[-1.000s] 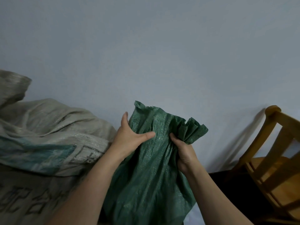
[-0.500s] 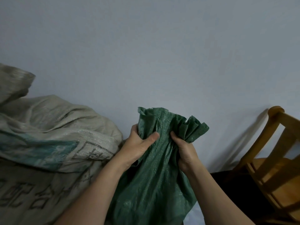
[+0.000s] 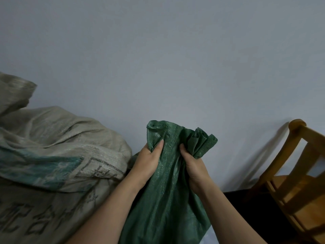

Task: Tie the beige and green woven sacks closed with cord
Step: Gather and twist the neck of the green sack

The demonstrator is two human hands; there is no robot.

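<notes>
While both hands, left hand (image 3: pixel 146 162) and right hand (image 3: pixel 194 169), clench the green sack (image 3: pixel 167 199), its ruffled mouth (image 3: pixel 184 133) stands clear.

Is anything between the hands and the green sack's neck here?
Nothing visible: the left hand and right hand both grip the gathered neck of the green sack directly. No cord is in view.

Green sack (image 3: pixel 168 199), beige sack (image 3: pixel 52 138), honey-brown chair (image 3: pixel 299 182).
The green sack is dark green with a fine woven sheen. The beige sack carries a teal band and dark grey printed characters. The wall (image 3: pixel 175 59) is plain pale grey-blue; the floor (image 3: pixel 246 208) looks near black.
</notes>
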